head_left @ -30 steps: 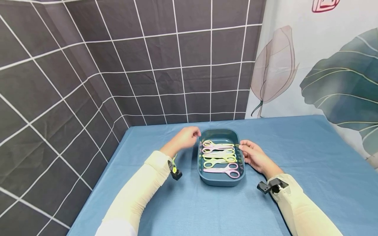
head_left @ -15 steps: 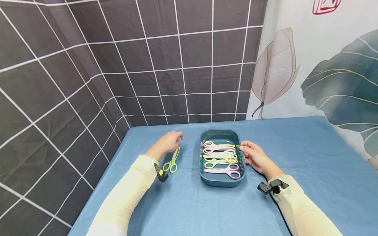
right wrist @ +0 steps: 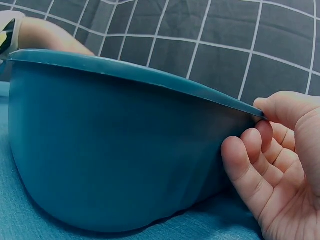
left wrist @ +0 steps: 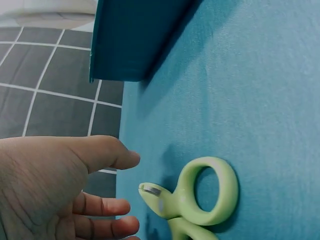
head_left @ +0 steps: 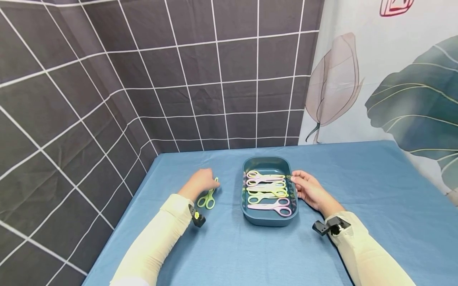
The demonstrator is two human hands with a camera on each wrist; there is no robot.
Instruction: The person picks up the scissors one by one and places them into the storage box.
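Note:
On the blue cloth, left of the container, lies a pair of light green scissors [head_left: 207, 200], its blades pointing away from me. My left hand [head_left: 200, 182] is over the blade end and hides part of it in the head view. In the left wrist view the thumb and fingers [left wrist: 107, 228] are spread apart beside the scissors [left wrist: 228, 192], with nothing between them. My right hand [head_left: 312, 190] pinches the right rim of a dark teal plastic container [head_left: 269, 222], thumb on top and fingers against the outer wall [right wrist: 125, 145].
Several pink, yellow and green scissors lie in the container, a pink pair [head_left: 274, 206] nearest me. A dark tiled-pattern curtain [head_left: 200, 99] hangs behind and at the left. A white curtain with leaf prints [head_left: 332, 87] hangs at the back right.
My left hand has moved left, from beside the container's far left side to the green scissors, and come down over their blades. The right hand and container keep their place.

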